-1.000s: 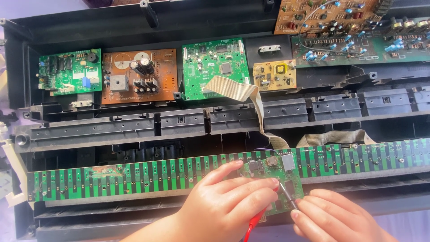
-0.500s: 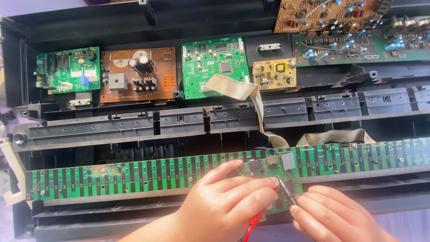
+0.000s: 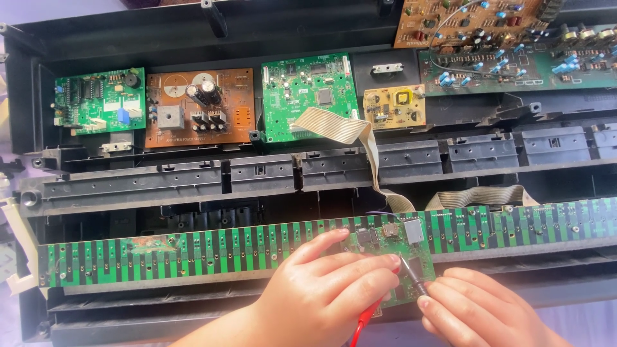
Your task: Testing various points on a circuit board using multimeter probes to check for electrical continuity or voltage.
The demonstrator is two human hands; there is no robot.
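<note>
Your right hand [image 3: 479, 308] grips the dark probe [image 3: 411, 276], tip angled up-left onto the long green board [image 3: 193, 250]; your left hand [image 3: 328, 289], lower centre, presses flat, red lead [image 3: 366, 319] beneath.

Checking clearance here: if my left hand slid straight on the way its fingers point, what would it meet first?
Likely the small grey component on the long green board; the left hand points up-right toward it, though depth is unclear.
</note>
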